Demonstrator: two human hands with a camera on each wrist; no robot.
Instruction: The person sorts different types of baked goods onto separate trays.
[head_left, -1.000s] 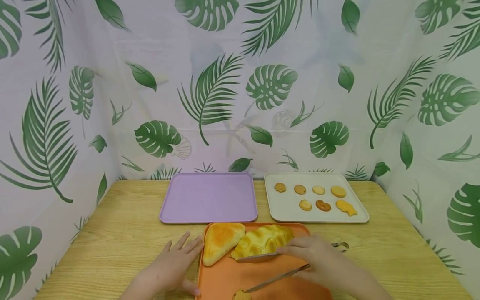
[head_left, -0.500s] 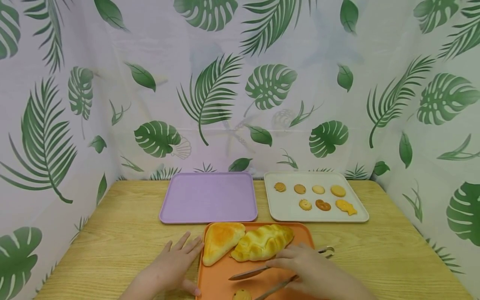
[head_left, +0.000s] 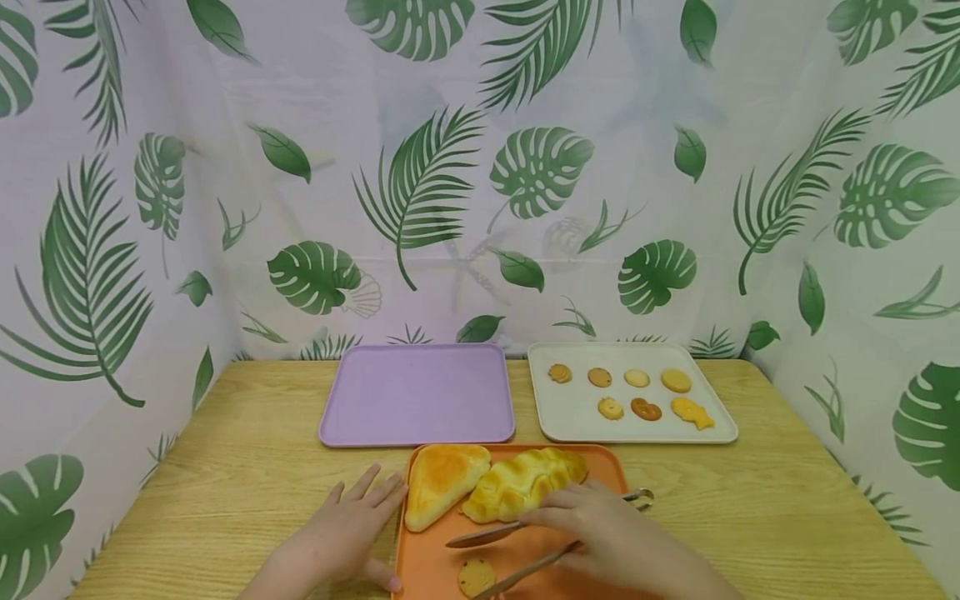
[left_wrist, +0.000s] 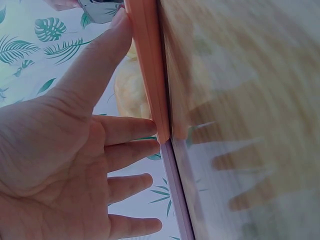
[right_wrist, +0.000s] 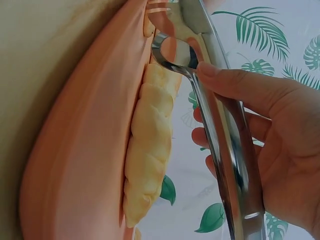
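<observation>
My right hand [head_left: 611, 533] grips a pair of metal tongs [head_left: 486, 535] over the orange tray [head_left: 442, 554]. The tongs stand spread, their tips to either side of a round speckled cookie [head_left: 476, 575] at the tray's near part; the lower tip overlaps its edge in view. In the right wrist view, thumb and fingers wrap the shiny tongs [right_wrist: 241, 155] beside the braided bread [right_wrist: 150, 145]. My left hand [head_left: 341, 525] lies spread along the tray's left side. Thumb and fingertips touch the tray's rim [left_wrist: 149, 70] in the left wrist view, the fingers straight.
On the orange tray's far half lie a triangular bread [head_left: 446, 483] and the braided bread [head_left: 525, 483]. Behind stands a purple tray [head_left: 420, 396]. To its right, a cream tray [head_left: 570, 425] carries several small cookies and biscuits. A leaf-print cloth [head_left: 450, 208] hangs behind the wooden table [head_left: 225, 483].
My right hand has drawn left and slightly nearer with the tongs. Their upper arm has left the braided bread's edge, and the tips now flank the cookie. The left hand stays put.
</observation>
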